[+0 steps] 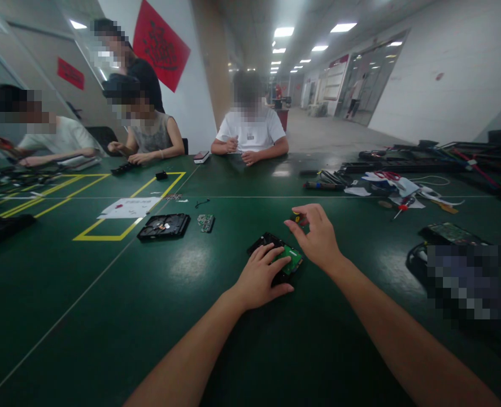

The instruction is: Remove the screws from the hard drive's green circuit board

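A hard drive [293, 261] with a green circuit board facing up lies on the green table, partly hidden under my left hand [262, 275]. The fingers of that hand are spread over the drive, and its thumb reaches along the near edge. Just above the drive's far right side, my right hand [317, 236] pinches a small black-and-yellow screwdriver [296, 217] between thumb and fingertips. Its tip is too small to make out. To the left are another black drive casing [164, 226] and a loose circuit board [205, 223].
A paper sheet [130, 207] lies by yellow tape [101, 238]. Tools, cables and scraps [396, 186] are spread at the right, near another circuit board [451, 233]. One person [251, 127] sits opposite; others are at the far left. A phone [201, 157] rests at the far edge.
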Demonstrator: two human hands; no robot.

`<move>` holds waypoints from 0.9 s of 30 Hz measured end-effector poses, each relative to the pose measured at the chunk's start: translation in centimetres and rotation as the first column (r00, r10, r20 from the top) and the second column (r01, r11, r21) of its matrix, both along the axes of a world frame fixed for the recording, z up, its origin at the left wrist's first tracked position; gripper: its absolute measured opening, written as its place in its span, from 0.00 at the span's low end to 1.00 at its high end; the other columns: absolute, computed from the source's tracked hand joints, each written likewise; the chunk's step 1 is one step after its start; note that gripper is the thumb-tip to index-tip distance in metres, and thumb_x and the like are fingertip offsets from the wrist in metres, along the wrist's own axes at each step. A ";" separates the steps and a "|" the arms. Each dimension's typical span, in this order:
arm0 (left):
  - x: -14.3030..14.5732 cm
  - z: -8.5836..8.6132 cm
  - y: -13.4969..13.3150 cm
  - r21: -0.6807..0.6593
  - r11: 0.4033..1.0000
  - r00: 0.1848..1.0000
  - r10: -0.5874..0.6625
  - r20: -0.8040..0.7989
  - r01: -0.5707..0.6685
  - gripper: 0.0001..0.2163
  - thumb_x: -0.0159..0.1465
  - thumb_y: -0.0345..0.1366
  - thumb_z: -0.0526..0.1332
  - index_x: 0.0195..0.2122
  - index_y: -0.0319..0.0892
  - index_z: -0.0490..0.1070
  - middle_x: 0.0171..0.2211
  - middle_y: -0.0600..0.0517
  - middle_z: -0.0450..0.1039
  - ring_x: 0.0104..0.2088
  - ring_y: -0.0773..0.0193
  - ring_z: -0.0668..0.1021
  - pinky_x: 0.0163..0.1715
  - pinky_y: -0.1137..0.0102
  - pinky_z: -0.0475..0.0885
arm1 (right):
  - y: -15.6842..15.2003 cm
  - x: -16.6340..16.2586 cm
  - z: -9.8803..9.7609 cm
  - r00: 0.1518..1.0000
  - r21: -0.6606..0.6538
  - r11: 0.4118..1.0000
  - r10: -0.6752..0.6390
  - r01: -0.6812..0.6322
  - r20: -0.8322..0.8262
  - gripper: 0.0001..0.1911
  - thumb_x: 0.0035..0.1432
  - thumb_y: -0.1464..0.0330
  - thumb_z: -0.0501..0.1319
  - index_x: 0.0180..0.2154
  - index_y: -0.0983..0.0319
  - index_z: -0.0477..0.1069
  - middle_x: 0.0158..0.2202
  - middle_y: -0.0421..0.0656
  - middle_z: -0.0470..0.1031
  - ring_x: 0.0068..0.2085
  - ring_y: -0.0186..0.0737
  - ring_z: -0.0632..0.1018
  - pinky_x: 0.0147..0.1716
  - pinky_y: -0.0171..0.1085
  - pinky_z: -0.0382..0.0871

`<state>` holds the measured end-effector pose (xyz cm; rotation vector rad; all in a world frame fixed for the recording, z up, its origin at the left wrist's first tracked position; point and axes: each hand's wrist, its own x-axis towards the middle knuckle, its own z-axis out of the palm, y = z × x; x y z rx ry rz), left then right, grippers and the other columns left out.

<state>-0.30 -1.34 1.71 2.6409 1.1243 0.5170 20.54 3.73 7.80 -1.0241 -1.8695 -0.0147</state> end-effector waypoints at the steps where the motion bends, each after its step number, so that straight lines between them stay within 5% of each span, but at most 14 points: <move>1: 0.0 0.0 0.0 0.000 1.000 1.000 -0.001 0.003 0.001 0.34 0.65 0.58 0.64 0.69 0.51 0.62 0.70 0.46 0.60 0.72 0.40 0.57 0.69 0.43 0.53 | 0.0 0.1 0.0 1.000 -0.005 1.000 0.002 -0.002 0.004 0.14 0.67 0.62 0.62 0.52 0.56 0.70 0.49 0.50 0.74 0.47 0.51 0.79 0.46 0.51 0.77; 7: 0.0 -0.1 0.0 0.013 1.000 1.000 0.002 -0.004 -0.002 0.34 0.66 0.58 0.64 0.69 0.50 0.62 0.70 0.46 0.60 0.72 0.40 0.57 0.69 0.43 0.54 | -0.2 0.0 0.3 0.996 -0.072 0.994 0.087 -0.087 0.005 0.16 0.70 0.68 0.56 0.57 0.55 0.67 0.52 0.47 0.76 0.47 0.47 0.80 0.49 0.50 0.76; 14: 0.0 -0.1 0.0 0.013 1.000 1.000 -0.001 0.001 0.001 0.34 0.65 0.59 0.64 0.69 0.50 0.63 0.69 0.46 0.61 0.71 0.41 0.58 0.70 0.45 0.54 | 0.1 0.1 0.4 0.999 -0.004 0.999 -0.047 0.047 0.000 0.11 0.66 0.61 0.63 0.48 0.57 0.71 0.47 0.50 0.74 0.45 0.51 0.79 0.46 0.51 0.77; 27: 0.0 -0.2 0.0 0.003 1.000 1.000 0.004 -0.007 -0.004 0.34 0.66 0.59 0.63 0.69 0.51 0.62 0.70 0.46 0.60 0.72 0.41 0.57 0.69 0.44 0.53 | -0.1 -0.2 -0.2 1.000 -0.019 1.000 0.010 -0.009 0.023 0.18 0.68 0.67 0.58 0.59 0.56 0.66 0.52 0.51 0.74 0.47 0.50 0.79 0.48 0.52 0.77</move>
